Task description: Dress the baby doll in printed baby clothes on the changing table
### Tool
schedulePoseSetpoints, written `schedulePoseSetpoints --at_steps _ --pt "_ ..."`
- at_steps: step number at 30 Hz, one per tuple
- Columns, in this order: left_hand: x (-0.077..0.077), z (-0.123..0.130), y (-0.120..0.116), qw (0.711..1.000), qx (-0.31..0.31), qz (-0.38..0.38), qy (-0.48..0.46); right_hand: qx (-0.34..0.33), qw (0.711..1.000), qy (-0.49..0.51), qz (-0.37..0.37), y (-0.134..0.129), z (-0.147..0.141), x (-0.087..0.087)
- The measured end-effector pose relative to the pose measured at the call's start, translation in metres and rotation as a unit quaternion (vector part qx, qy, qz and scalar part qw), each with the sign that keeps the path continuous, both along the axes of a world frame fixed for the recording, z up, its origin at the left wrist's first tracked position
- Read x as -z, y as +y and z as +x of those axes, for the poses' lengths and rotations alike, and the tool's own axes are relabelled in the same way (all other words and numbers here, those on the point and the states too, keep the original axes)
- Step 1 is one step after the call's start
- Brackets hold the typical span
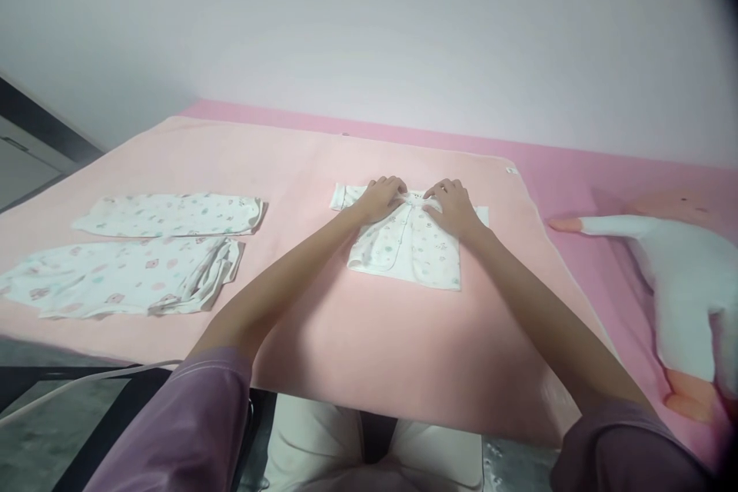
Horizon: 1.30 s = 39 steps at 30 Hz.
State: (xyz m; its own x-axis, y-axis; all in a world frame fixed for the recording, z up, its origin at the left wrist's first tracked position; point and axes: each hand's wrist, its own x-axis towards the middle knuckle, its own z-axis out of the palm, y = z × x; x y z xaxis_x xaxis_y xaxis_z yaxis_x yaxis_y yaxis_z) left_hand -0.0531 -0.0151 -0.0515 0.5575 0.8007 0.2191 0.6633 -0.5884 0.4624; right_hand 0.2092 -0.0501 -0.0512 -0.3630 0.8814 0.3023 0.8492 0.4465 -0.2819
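Observation:
A small white baby shirt [386, 246] with a fine print lies front side up on the pink cloth, its hem towards me and its sleeves out to the sides. My left hand [381, 200] is at the left of the collar, fingers bent and closed on the fabric. At the collar's right side my right hand [451, 207] pinches the shirt near the front opening, its thumb pointing inward. Both hands cover parts of the shoulders and sleeves.
Folded printed baby clothes [173, 215] lie at the left, with another printed garment [132, 277] nearer me. A white plush doll [686, 284] rests at the right. A pale cable [98, 378] runs below the table's left front edge. A pale wall [369, 38] stands behind.

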Motion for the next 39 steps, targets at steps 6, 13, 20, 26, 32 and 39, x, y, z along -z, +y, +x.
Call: schedulePoseSetpoints --at_steps 6,13,20,26,32,39 --pt "-0.009 -0.041 -0.081 0.999 -0.015 0.036 -0.023 -0.092 0.995 0.034 -0.008 -0.113 -0.026 -0.02" --pt "-0.004 -0.072 -0.165 1.0 0.009 -0.005 0.006 -0.074 0.996 0.037 -0.045 -0.18 0.001 0.003" --pt "0.002 -0.065 -0.167 0.998 0.047 0.025 0.019 -0.121 0.99 0.056 -0.05 -0.174 0.022 0.017" --pt "0.001 -0.054 -0.175 0.998 0.019 0.006 -0.06 -0.035 0.988 0.138 -0.056 -0.177 0.01 0.015" --pt "0.004 -0.049 -0.179 0.994 0.105 -0.007 -0.034 -0.04 0.983 0.141 -0.106 -0.181 0.011 0.012" --pt "0.008 -0.05 -0.18 0.999 0.035 0.026 0.019 0.029 0.981 0.159 -0.103 -0.159 0.003 0.002"
